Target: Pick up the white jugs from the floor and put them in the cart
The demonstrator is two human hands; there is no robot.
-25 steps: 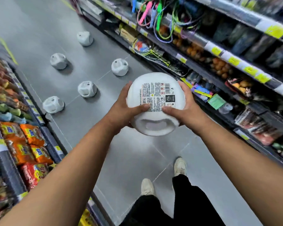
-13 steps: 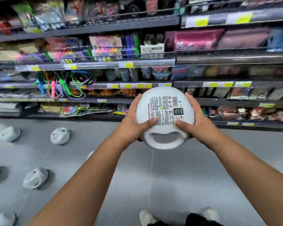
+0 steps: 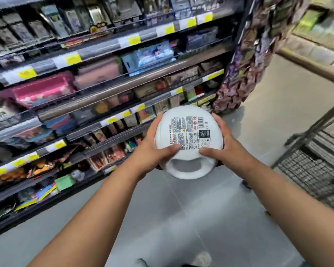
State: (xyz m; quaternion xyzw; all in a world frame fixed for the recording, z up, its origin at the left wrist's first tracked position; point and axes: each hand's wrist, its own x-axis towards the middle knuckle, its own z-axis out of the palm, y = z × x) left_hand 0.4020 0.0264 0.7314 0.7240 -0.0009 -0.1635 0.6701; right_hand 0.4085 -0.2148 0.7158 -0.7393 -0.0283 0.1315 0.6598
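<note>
White jug is gripped by the left hand and right hand, with the cart at three o'clock

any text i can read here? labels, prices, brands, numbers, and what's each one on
No text here can be quoted; all of it is too small or blurred.
Label on the white jug: dense small print, a barcode and round warning symbols, too small to read.
Yellow shelf tags: blurred, no price legible.
Packages on the shelves: motion-blurred, no brand legible.
</note>
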